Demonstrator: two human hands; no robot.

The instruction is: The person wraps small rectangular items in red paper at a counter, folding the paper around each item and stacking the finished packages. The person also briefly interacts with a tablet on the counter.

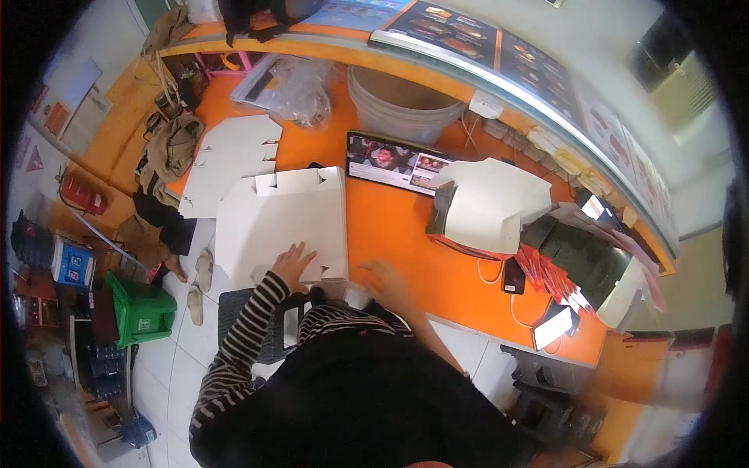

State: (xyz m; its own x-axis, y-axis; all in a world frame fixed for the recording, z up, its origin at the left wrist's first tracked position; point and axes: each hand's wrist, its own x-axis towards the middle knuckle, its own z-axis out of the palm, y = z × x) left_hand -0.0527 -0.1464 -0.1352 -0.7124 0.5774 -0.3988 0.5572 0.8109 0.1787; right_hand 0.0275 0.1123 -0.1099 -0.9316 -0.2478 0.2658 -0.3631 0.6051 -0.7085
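Observation:
A white cardboard box blank [281,219] with slots and raised edge flaps lies before me, partly on the orange table [380,228]. My left hand [294,266] rests palm down on its near part, fingers spread. Just right of the near right corner is my right hand [383,282], fingers apart and with nothing seen in it. Whether it touches the cardboard I cannot tell. Beyond the blank on the left lies another flat white cardboard piece [234,149]. Folded white cardboard [491,202] sits to the right.
A lit tablet [392,161] leans near a large pale bucket [398,108]. Red packets [544,275], a phone [514,276] and a lit phone [553,329] with cables lie right. Another person's foot [174,268] shows left, near slippers [202,275] and a green bin [140,310].

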